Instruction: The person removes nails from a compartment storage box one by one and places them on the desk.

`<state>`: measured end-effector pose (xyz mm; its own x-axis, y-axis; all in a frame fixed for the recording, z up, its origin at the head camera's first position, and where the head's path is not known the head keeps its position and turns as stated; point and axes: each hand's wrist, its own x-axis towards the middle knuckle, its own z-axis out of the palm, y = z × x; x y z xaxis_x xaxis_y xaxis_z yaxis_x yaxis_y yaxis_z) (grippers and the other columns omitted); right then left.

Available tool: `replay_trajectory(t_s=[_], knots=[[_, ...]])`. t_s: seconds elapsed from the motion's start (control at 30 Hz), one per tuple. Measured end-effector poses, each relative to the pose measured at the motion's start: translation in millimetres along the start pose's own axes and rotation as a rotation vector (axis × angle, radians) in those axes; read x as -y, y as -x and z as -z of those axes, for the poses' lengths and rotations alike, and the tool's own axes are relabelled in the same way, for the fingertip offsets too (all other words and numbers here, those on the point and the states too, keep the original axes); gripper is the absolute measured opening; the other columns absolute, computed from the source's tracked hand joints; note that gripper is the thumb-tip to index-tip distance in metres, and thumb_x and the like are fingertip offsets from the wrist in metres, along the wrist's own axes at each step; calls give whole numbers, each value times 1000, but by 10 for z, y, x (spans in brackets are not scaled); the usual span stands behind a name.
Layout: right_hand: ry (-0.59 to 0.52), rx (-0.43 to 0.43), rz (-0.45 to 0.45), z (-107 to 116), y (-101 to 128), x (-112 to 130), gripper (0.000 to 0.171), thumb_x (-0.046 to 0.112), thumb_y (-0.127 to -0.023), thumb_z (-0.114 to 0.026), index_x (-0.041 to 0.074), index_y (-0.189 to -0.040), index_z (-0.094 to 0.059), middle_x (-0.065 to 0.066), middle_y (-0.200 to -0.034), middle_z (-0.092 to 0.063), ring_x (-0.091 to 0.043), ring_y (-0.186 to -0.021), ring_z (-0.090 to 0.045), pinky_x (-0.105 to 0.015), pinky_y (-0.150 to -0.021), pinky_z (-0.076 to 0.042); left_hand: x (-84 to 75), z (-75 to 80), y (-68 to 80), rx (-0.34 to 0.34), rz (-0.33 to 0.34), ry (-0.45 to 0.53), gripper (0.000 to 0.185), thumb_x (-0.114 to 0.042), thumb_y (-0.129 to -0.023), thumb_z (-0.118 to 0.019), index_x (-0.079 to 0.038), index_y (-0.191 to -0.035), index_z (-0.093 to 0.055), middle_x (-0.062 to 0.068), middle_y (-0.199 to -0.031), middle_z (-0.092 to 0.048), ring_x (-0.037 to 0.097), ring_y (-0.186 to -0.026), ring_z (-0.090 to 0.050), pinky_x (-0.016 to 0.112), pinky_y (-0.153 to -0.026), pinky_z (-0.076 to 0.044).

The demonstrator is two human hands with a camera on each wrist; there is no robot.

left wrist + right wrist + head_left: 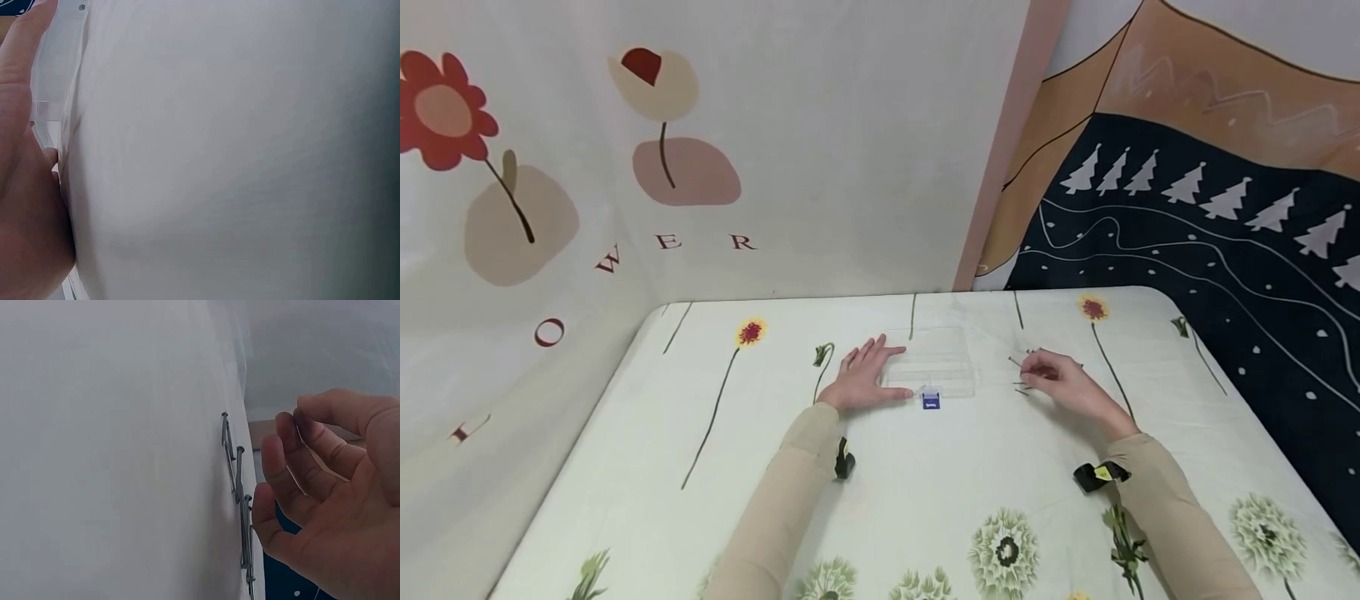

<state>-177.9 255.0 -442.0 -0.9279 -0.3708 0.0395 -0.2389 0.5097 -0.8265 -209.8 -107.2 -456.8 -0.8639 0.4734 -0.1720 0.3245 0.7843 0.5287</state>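
Observation:
A clear plastic box (pixel 936 362) with a blue latch (pixel 931 401) lies on the flower-printed tablecloth (pixel 925 483). My left hand (pixel 865 375) rests flat beside the box, straight fingers touching its left side. The left wrist view shows that palm (pixel 25 187) against the box's clear edge (pixel 56 75). My right hand (pixel 1052 375) hovers to the right of the box with curled fingers over several thin steel nails (pixel 1017 363). In the right wrist view the nails (pixel 240 487) lie in a row on the cloth. The fingers (pixel 287 462) are curled round a thin pale nail (pixel 322 456).
The table stands in a corner. A flower-printed sheet (pixel 700 167) hangs behind and to the left, and a dark tree-patterned cloth (pixel 1210 233) hangs on the right. The table's right edge (pixel 1240 400) runs close to my right hand.

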Motion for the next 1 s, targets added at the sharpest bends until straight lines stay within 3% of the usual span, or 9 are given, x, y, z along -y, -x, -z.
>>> replay_trajectory(t_s=[0.43,0.77,1.0], knots=[[-14,3,55,-224,-166,190,9,5,-95,-59,-1,-99,-65,-9,-97,-64,-23,-96,-59,-42,-88,-47,7,-1,1,0,-1,-8,85,-60,-83,-64,-23,-152,-30,11,-161,-2,27,-146,1,48,-115,0],[-28,31,100,-425,-312,308,13,4,-95,-58,-1,-103,-67,-14,-110,-64,-30,-106,-55,-45,-89,-47,3,-5,0,-2,0,-4,85,-61,-82,-64,-25,-152,-30,9,-161,-1,26,-146,1,48,-115,0],[11,52,149,-555,-389,408,16,8,-95,-58,3,-107,-68,-18,-126,-55,-37,-123,-43,-54,-99,-38,5,-11,-12,7,25,-12,86,-63,-82,-63,-27,-152,-29,6,-162,1,23,-146,3,45,-115,1]])
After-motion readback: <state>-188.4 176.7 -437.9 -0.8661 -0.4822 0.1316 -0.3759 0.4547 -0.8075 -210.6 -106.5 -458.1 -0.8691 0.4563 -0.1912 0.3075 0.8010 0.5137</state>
